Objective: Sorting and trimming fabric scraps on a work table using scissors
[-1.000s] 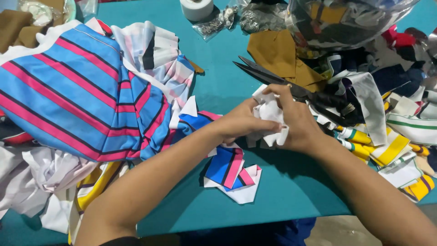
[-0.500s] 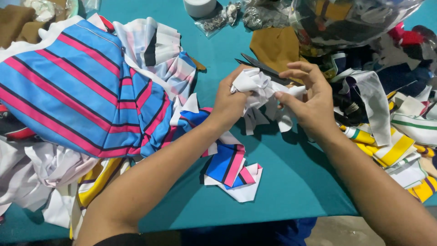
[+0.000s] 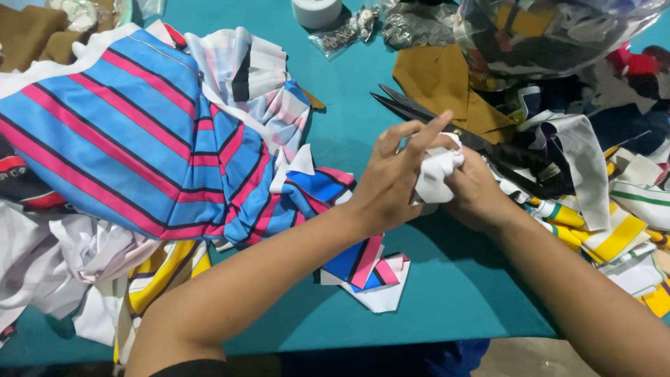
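Both hands have pulled tighter together since half a second ago: the white cloth scrap (image 3: 436, 174) that hung loose and spread between them is now bunched into a small wad. Left hand (image 3: 394, 174) closes on the wad from the side, thumb and lower fingers pinching it while the index and middle fingers stick straight out above. Right hand (image 3: 478, 192) is cupped around the far side of the same wad, fingers curled onto it, pressed against the left. The wad sits lifted above the teal counter (image 3: 447, 279), over its middle, toward the right-hand heap. Black scissors (image 3: 447, 126) lie just behind the hands, blades pointing toward the far edge, where they lay before. Striped blue and pink fabric (image 3: 118, 139) covers the left half of the counter, unchanged. Smaller blue, pink and white offcuts (image 3: 366, 269) lie near the front edge under the left forearm. White tape roll (image 3: 315, 10) stands at the far edge.
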